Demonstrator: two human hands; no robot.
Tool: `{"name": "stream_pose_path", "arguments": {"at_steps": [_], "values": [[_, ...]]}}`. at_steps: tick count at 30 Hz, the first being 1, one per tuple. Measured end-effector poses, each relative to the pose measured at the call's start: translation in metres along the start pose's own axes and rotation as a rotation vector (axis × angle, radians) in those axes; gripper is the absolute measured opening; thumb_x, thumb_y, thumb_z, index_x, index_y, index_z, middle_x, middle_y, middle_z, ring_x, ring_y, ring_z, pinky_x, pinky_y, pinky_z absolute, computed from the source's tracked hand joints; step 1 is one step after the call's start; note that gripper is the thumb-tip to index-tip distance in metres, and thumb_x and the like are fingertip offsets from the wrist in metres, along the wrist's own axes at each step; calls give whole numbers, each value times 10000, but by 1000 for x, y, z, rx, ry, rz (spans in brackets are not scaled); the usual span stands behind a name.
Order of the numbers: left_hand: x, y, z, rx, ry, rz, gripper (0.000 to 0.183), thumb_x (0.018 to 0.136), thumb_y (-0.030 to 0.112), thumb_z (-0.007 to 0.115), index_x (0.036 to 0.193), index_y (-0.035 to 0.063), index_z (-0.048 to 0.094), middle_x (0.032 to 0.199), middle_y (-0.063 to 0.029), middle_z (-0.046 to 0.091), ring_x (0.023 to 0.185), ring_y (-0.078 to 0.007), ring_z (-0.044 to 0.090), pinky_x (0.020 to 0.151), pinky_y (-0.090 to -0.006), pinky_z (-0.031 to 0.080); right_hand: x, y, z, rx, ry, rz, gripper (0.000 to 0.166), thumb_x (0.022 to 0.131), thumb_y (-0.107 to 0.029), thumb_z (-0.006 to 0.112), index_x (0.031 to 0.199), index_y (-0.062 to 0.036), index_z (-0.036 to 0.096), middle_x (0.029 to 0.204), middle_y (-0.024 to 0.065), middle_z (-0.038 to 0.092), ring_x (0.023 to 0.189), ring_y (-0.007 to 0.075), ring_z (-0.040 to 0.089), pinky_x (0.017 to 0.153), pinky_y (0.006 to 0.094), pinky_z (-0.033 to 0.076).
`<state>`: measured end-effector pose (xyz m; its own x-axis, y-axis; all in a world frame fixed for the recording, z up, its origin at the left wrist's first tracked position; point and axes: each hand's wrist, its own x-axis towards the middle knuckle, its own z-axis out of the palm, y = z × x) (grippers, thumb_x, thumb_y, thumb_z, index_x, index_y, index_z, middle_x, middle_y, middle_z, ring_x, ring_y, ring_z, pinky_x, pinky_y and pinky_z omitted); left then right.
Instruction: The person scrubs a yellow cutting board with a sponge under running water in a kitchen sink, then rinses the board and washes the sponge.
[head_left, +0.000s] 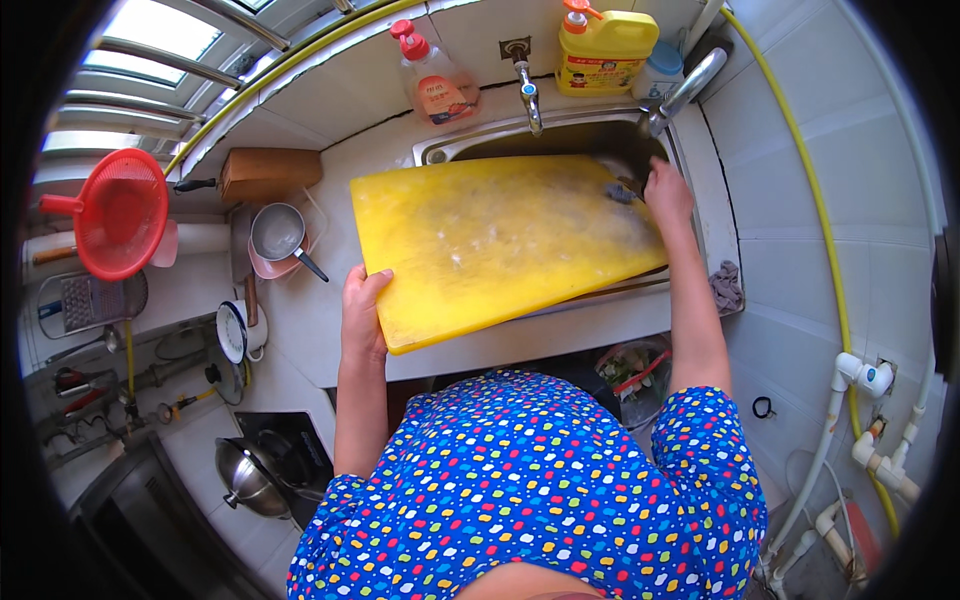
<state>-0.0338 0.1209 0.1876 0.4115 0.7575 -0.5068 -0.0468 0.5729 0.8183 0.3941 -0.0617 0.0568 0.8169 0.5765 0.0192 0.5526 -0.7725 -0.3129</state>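
Observation:
A large yellow plastic cutting board (495, 247) lies slanted across the stainless steel sink (480, 150), its surface wet and stained dark in the middle. With the thumb on top, my left hand (366, 307) grips the board's near left edge. Beyond the board's right end, over the sink, is my right hand (667, 193), fingers curled; whether something is inside them I cannot tell. A small dark grey item (621, 193), too blurred to name, shows at the board's far right edge beside that hand. Much of the basin is hidden under the board.
Behind the sink stand a tap (529, 94), a pink pump bottle (441, 82) and a yellow detergent jug (606, 56). A curved metal spout (694, 82) leans in at right. Left are a small saucepan (277, 232), a wooden knife block (270, 174) and an enamel mug (238, 330). A grey rag (726, 287) lies right.

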Motion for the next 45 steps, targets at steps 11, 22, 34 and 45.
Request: {"name": "stream_pose_path", "arguments": {"at_steps": [11,22,34,45], "values": [[-2,-3,-11,57,24,-24,316,869,76,546,1140,-45,436,1059,-191,590,914,-246,656,795,-347,574,34,-42,17,358,259,-324,447,800,-49,573,1245,-77,535,1231,140,571,1143,349,555,992,407,456],[-7,-3,-15,30,62,-69,303,893,86,545,1147,-43,443,1063,-184,593,938,-247,653,808,-349,571,-10,-87,12,1618,-244,363,256,990,-263,565,1086,-46,661,977,72,701,860,160,685,745,281,541],[-17,-6,-43,108,64,-222,320,894,87,540,1178,-58,513,1104,-160,625,987,-234,645,878,-353,536,-29,-128,32,2107,-661,700,354,955,-497,564,797,-181,577,581,-63,403,465,75,340,432,245,232],[-15,-8,-70,196,20,-263,335,872,19,594,1181,-67,499,1105,-192,635,939,-256,681,856,-359,559,-51,-58,62,629,-153,-41,210,864,-327,689,915,-123,691,833,70,638,804,266,636,706,372,522]]}}
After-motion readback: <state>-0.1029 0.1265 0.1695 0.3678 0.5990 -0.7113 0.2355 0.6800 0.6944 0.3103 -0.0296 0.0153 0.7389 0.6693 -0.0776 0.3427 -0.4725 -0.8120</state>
